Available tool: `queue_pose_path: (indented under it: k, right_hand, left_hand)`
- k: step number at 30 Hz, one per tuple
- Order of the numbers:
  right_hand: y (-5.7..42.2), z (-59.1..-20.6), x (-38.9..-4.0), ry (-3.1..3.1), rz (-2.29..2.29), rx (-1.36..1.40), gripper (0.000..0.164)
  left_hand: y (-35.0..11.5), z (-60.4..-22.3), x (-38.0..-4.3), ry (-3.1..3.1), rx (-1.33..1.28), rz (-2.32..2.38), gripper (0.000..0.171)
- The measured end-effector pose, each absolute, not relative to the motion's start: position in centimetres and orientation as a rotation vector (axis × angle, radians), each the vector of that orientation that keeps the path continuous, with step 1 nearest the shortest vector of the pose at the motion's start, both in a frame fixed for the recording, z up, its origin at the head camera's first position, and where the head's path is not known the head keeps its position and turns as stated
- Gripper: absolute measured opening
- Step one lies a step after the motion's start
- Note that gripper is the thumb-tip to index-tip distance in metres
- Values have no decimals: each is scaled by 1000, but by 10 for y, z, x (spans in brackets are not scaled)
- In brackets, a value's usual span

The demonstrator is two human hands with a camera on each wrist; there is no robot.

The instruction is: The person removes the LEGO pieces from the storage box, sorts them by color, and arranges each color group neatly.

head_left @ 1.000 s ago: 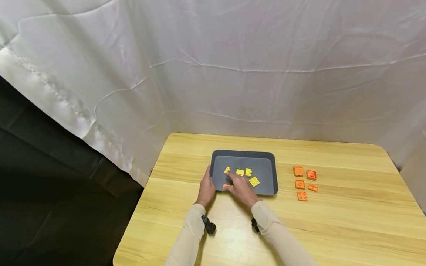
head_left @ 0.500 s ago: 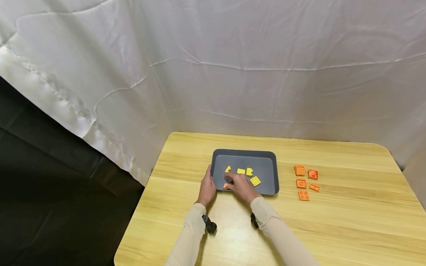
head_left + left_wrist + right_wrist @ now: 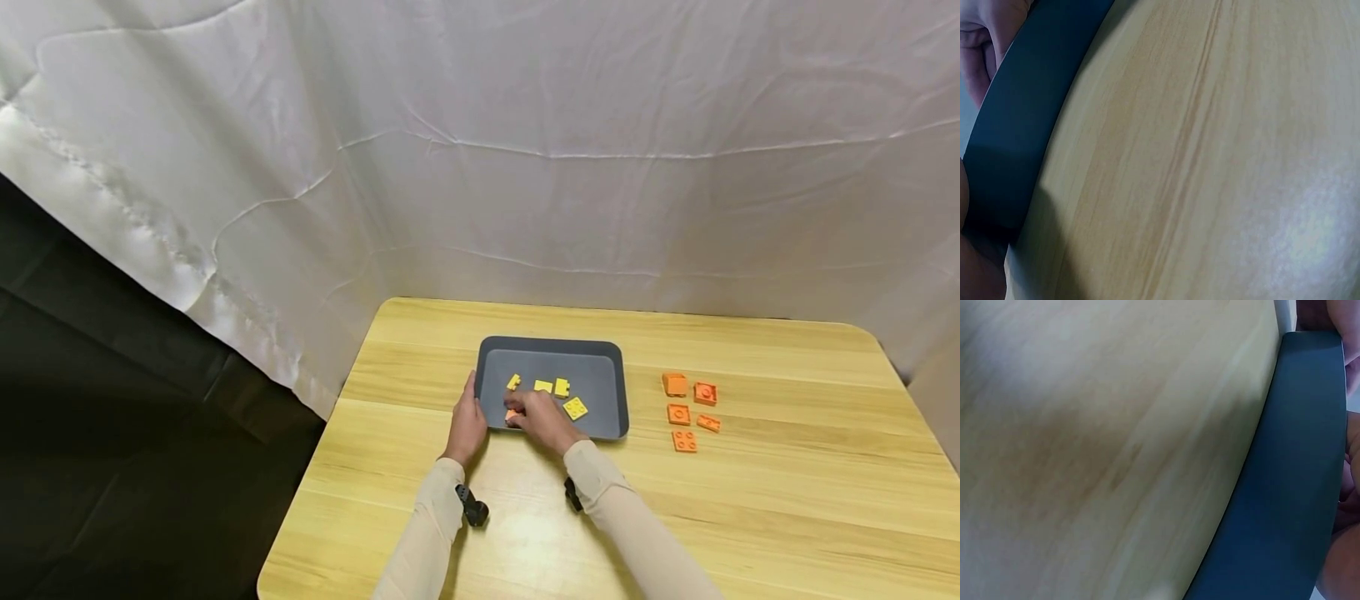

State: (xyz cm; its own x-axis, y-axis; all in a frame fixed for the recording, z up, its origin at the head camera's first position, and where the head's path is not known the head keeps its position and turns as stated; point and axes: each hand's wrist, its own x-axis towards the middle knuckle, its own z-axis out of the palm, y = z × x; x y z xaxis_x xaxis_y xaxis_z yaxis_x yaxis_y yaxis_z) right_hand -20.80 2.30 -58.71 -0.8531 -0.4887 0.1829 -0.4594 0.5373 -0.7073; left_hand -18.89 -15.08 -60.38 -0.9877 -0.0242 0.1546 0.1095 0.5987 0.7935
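Looks like your right hand (image 3: pixel 545 422) has the orange brick (image 3: pixel 512 413) pinched inside the tray (image 3: pixel 600 367), near-left corner. Your left hand (image 3: pixel 467 430) grips that corner.

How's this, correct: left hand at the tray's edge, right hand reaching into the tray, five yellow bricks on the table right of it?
Colour is wrong: the five bricks right of the tray are orange, not yellow, per the head view.
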Motion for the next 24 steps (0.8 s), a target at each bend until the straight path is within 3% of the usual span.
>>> queue_pose_path:
  k: [24]
  right_hand:
    - [25, -587, -207, 2752, -1220, -791, 44]
  left_hand:
    - [-149, -605, -190, -2688, -80, -1320, 54]
